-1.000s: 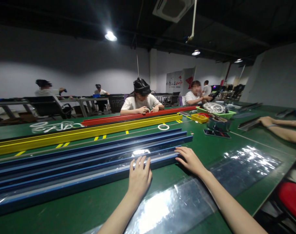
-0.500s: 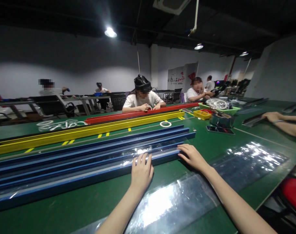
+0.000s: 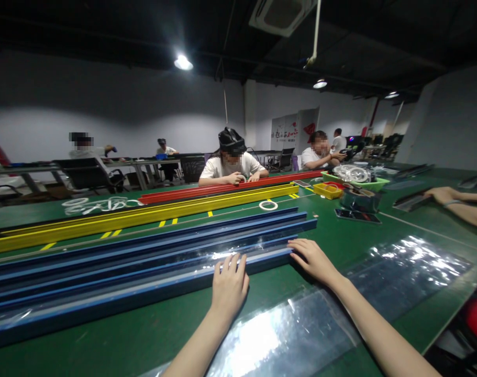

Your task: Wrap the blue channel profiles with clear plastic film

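Several long blue channel strips (image 3: 144, 293) lie side by side on the green table, with clear film over the nearest ones. My left hand (image 3: 229, 285) rests on the near edge of the closest strip, fingers extended over the film. At that strip's right end is my right hand (image 3: 311, 257), its fingers spread and their tips touching the end. Beneath my forearms a wide sheet of clear plastic film (image 3: 289, 324) lies flat and reflects the lights.
Beyond the blue strips are a yellow strip (image 3: 152, 216), a red strip (image 3: 238, 186) and a white ring (image 3: 268, 206). Behind my right hand lie a phone (image 3: 357, 216) and a green basket (image 3: 379, 182). A person's hand (image 3: 442, 195) is at the right.
The whole scene sits slightly lower in view. My hands remain at the same places on the near blue strip.
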### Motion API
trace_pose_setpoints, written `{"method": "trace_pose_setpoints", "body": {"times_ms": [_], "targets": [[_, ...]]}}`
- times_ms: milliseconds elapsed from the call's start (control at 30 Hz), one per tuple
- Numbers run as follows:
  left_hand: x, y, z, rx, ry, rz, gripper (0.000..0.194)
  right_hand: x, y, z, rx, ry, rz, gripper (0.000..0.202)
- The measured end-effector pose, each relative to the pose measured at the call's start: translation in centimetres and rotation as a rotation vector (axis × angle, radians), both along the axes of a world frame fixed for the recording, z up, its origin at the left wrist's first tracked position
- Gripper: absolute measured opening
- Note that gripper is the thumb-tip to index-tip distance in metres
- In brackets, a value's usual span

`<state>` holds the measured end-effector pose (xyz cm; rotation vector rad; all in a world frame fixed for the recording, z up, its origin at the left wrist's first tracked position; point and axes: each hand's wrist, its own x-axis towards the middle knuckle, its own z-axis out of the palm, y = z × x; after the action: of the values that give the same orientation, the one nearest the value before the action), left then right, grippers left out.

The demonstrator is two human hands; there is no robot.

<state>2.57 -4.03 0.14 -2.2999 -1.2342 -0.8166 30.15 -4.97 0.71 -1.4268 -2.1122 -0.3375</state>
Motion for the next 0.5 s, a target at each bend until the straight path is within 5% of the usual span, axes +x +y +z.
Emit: {"method": "trace_pose_setpoints", "body": {"times_ms": [500], "targets": [[-0.08, 0.11, -0.08, 0.039, 0.029, -0.016, 0.032, 0.35, 0.26, -0.44, -0.041, 0.05, -0.047, 0.024]]}}
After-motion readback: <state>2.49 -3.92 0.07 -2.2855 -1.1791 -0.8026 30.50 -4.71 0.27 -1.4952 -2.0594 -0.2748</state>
